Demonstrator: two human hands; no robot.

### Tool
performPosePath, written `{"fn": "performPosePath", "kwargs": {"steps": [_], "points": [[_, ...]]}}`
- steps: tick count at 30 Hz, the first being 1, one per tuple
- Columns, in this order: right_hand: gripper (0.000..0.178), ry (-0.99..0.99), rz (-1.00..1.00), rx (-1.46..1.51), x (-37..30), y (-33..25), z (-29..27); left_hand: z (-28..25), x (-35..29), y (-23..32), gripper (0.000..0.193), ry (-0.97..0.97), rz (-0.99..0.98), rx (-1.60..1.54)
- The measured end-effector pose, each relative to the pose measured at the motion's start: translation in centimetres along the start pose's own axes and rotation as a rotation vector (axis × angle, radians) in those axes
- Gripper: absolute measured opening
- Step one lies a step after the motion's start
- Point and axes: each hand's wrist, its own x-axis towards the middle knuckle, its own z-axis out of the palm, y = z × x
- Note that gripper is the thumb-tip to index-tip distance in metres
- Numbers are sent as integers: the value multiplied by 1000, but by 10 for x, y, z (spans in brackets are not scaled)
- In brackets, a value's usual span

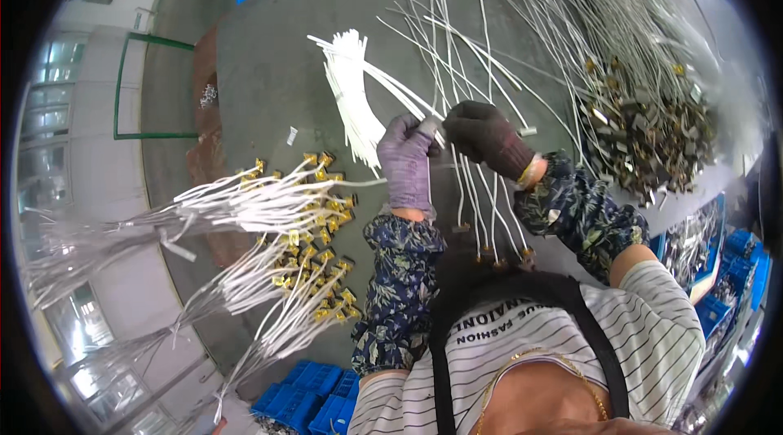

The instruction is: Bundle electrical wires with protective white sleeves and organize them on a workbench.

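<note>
My left hand (408, 162), in a purple knit glove, is closed with thumb and fingers pinched on the ends of a few white tubes (398, 90) that slant down from the upper left. Close against it, my right hand (487, 137) in a dark brown glove has its fingers curled together; what lies between them is hidden. A thick bundle of white tubes (352, 96) rests just beyond my left hand. Several thin white wires (440, 47) run loosely beneath and past my right hand, some ending in small connectors near my body. A small white connector (528, 131) lies beside the right wrist.
At left, sleeved wires with yellow-and-black connector ends (326, 231) hang over the table edge. A large heap of bare wires with metal connector ends (652, 137) covers the right side of the grey table (269, 68). Blue bins (302, 390) stand below at left, others at right.
</note>
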Motion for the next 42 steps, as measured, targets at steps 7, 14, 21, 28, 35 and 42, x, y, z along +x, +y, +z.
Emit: {"fn": "performPosePath", "kwargs": {"steps": [7,14,21,28,35,42], "points": [[20,93,-46,7,-62,1,23,-4,-40,3,19,-77,25,-29],[28,98,-197,-254,-91,6,23,0,-57,11,26,-126,10,-1],[36,124,-511,-493,-108,14,13,10,-65,23,26,-99,66,31],[36,211,-604,-872,-107,10,0,16,-69,21,45,-187,15,14],[33,236,-687,-936,-104,13,-7,14,-69,13,53,-231,37,48],[44,49,-351,-427,-100,14,-15,11,-81,3,41,-260,47,218]]}}
